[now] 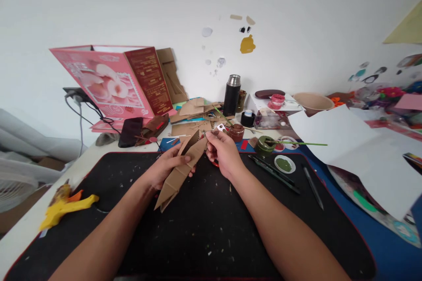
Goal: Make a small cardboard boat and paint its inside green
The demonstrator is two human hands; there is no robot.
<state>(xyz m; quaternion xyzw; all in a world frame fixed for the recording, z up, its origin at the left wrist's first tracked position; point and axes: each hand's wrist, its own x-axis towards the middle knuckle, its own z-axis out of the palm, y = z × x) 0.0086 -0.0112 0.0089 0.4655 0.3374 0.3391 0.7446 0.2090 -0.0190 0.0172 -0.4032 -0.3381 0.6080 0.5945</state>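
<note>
We see the left hand [165, 167] with fingers curled tight around a long folded cardboard piece [180, 171], held tilted above the black mat [204, 228], while the right hand [222, 151] pinches closed on its upper tip. Just behind the hands stand a brown paint jar [236, 132] and a green paint jar [264, 144] with a green brush [303, 143] across it; a yellow glue gun [66, 205] lies well apart at left

two hands [166, 167] [222, 151], one cardboard piece [180, 171], one glue gun [64, 207], one flask [232, 95]

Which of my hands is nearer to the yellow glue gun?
Left. The left hand holds the cardboard piece, on the side toward the yellow glue gun; the right hand is farther across the mat.
</note>
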